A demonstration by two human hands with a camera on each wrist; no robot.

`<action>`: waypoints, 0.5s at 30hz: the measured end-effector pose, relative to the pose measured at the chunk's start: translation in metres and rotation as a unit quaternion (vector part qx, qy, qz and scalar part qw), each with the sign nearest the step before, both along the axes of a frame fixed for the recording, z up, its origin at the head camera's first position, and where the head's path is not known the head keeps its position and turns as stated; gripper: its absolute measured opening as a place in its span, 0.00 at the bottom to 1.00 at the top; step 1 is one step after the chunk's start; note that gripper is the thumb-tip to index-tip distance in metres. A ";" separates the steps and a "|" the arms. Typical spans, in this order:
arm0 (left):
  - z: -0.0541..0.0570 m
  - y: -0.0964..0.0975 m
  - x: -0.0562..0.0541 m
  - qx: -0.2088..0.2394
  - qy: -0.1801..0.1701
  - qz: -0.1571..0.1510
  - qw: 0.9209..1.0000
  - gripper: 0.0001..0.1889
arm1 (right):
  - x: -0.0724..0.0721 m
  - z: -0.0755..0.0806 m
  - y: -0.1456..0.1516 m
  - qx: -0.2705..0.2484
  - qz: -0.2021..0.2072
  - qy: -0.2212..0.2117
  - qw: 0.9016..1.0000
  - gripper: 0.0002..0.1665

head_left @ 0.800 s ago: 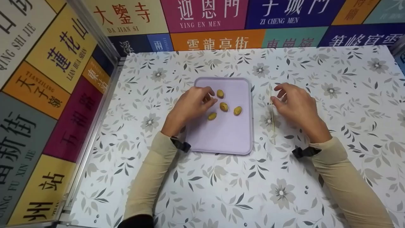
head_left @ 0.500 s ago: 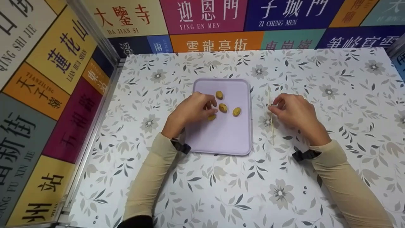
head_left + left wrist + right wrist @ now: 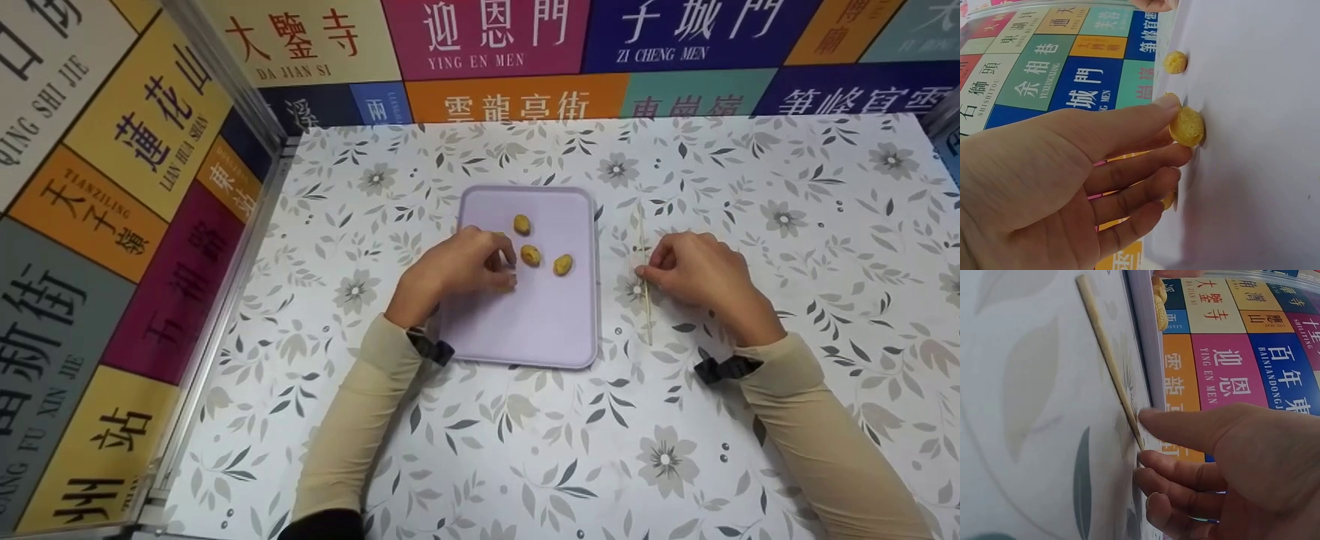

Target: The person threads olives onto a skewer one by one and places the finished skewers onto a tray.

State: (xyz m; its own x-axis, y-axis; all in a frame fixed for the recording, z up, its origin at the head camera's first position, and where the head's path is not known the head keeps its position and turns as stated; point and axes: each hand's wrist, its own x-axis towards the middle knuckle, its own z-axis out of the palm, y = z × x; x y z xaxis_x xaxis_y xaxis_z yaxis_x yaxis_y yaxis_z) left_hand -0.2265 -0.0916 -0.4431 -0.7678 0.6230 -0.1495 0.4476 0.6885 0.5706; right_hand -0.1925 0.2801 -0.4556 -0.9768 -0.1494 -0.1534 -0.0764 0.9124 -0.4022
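Note:
A bamboo skewer (image 3: pixel 647 315) lies on the patterned tabletop, beside the right edge of a lilac tray (image 3: pixel 517 330). My right hand (image 3: pixel 701 274) is at its middle; in the right wrist view the thumb and index fingertip sit on either side of the skewer (image 3: pixel 1105 343), a small gap between them. Over the tray's left side, my left hand (image 3: pixel 461 262) keeps thumb and index finger apart. The left wrist view has a yellow, olive-like oval piece (image 3: pixel 1186 127) between those fingertips. In the head view it is hidden under the hand.
Three more yellow oval pieces rest on the tray: one at the back (image 3: pixel 521 224), a dark-marked one in the middle (image 3: pixel 529 255) and one to the right (image 3: pixel 562 264). Coloured wall panels (image 3: pixel 495 37) with lettering border the table at the back and left.
Both hands have moved nearer the person. The left hand now covers the yellow piece that showed below its thumb. The right fingertips have slid down along the skewer, which stays in place.

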 end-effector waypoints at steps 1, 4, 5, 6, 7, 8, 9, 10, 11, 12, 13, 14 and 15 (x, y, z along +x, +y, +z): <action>0.000 0.000 0.000 -0.001 -0.003 0.000 1.000 0.15 | 0.000 0.000 0.000 -0.001 0.001 -0.002 1.000 0.18; 0.000 0.001 0.001 -0.008 -0.006 -0.004 1.000 0.15 | 0.000 0.002 0.000 0.000 0.002 -0.011 1.000 0.15; 0.000 0.001 0.001 -0.009 -0.005 -0.006 1.000 0.15 | 0.000 0.003 0.000 0.001 0.000 -0.014 1.000 0.15; 0.000 0.001 0.001 -0.011 -0.003 -0.009 1.000 0.15 | 0.000 0.003 0.000 0.002 -0.002 -0.018 1.000 0.14; 0.000 0.000 0.001 -0.012 0.000 -0.012 1.000 0.15 | 0.000 0.004 0.000 0.003 -0.004 -0.021 1.000 0.14; 0.000 0.000 0.001 -0.014 0.003 -0.015 1.000 0.15 | 0.000 0.005 0.000 0.005 -0.006 -0.025 1.000 0.15; 0.001 0.000 0.002 -0.015 0.006 -0.019 1.000 0.14 | 0.000 0.005 0.001 0.008 -0.009 -0.029 1.000 0.15; 0.000 0.000 0.002 -0.015 0.008 -0.024 1.000 0.14 | 0.000 0.006 0.001 0.010 -0.012 -0.033 0.999 0.15; 0.000 0.000 0.002 -0.015 0.011 -0.030 0.999 0.14 | 0.000 0.006 0.001 0.013 -0.015 -0.036 0.999 0.16; 0.000 -0.001 0.002 -0.014 0.013 -0.036 0.999 0.13 | 0.000 0.007 0.001 0.016 -0.018 -0.038 0.999 0.16; 0.000 -0.001 0.002 -0.013 0.016 -0.042 0.999 0.12 | 0.001 0.008 0.002 0.019 -0.021 -0.039 0.999 0.16; 0.000 -0.001 0.002 -0.012 0.018 -0.047 0.999 0.12 | 0.001 0.008 0.002 0.021 -0.025 -0.040 0.999 0.16; 0.001 0.000 0.002 -0.010 0.020 -0.053 0.998 0.11 | 0.001 0.008 0.002 0.024 -0.028 -0.040 0.999 0.15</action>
